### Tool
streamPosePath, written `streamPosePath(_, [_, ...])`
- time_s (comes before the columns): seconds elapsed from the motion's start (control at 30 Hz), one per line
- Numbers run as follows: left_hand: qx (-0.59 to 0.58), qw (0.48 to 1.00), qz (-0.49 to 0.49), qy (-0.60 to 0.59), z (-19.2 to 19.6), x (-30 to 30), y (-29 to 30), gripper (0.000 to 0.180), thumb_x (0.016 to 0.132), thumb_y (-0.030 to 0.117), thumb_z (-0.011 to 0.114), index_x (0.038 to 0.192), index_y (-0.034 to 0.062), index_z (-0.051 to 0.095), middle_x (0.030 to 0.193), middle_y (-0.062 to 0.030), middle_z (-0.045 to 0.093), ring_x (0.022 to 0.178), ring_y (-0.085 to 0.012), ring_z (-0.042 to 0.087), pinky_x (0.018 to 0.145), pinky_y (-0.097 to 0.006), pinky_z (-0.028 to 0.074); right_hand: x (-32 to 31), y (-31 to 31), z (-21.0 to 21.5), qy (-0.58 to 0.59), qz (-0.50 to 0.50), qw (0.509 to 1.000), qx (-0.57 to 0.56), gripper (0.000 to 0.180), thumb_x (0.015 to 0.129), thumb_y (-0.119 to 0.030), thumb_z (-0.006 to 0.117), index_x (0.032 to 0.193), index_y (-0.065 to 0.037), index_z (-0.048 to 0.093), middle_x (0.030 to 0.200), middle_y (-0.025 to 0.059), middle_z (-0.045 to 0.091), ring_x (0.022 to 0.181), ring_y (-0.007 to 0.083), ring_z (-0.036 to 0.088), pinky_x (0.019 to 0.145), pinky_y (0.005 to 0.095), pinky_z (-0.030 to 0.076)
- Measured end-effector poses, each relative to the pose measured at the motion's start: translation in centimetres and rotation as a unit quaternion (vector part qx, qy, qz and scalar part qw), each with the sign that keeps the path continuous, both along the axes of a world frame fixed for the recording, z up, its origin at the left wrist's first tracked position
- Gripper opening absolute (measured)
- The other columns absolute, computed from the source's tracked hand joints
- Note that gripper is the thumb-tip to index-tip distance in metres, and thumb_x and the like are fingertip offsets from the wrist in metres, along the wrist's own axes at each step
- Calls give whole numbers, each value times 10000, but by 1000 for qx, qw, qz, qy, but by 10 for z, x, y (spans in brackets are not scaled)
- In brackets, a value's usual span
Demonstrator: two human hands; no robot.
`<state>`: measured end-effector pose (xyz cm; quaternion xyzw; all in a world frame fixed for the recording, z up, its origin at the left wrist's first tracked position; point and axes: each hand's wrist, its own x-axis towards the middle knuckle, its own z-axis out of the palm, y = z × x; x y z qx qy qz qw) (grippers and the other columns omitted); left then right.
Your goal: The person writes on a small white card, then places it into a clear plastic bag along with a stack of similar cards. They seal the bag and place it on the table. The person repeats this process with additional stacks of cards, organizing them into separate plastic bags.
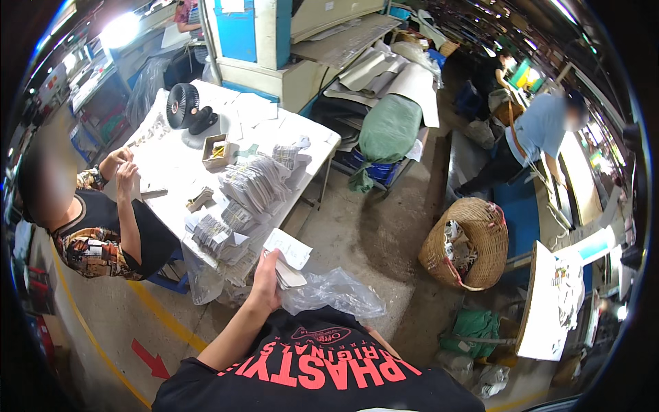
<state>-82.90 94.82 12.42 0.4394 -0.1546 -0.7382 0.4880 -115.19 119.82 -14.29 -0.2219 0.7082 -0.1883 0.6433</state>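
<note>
My left hand [266, 281] is closed around a stack of white paper slips [289, 250], held upright in front of my chest. The top slip carries some handwriting. Beside that hand, a clear plastic bag [336, 292] spreads out below the slips. My right hand does not show; only a bit of the right arm appears at the edge of my black shirt. Closest to the held slips, bundled stacks of white slips [252, 184] crowd the corner of a white table [317, 135].
A black fan [183, 106] and a small box [217, 152] stand on the table. At its left sits a person [113, 226], hands raised together. A green sack [390, 129] lies on a loaded cart. Rightward are a wicker basket [491, 240] and a bending person [539, 130].
</note>
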Motion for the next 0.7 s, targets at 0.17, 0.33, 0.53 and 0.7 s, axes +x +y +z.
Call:
streamPosePath(0.17, [-1,996,90,-8,2,22,-21,333,1079,275,494,1373,118,490,1208,-95,673,1077,-250,697,917,-435,580,-17,-102,123,-224,15,967,118,600,973,-79,646,1531,22,449,1042,94,751,937,202,714,808,344,580])
streamPosePath(0.33, [13,985,174,11,-19,23,-39,368,1074,300,501,1396,123,487,1218,-101,675,1084,-257,698,932,-456,576,-99,-185,107,-273,238,908,209,667,966,-51,603,1579,16,349,852,22,632,699,93,613,563,254,491])
streamPosePath(0.53, [-26,968,246,-40,-39,4,-56,466,1104,293,478,1495,46,417,1361,-123,603,1211,-257,629,1048,-416,507,-101,-325,160,-174,351,894,219,685,947,-26,585,1594,-74,364,792,15,597,671,90,593,521,249,463])
streamPosePath(0.7, [-101,850,389,-341,-43,-40,-71,699,1121,278,491,1631,-78,171,1558,-298,416,1359,-335,533,1139,-417,441,-121,-354,171,-195,363,893,179,502,1026,-213,532,1521,-158,470,747,-11,565,519,78,491,435,247,360])
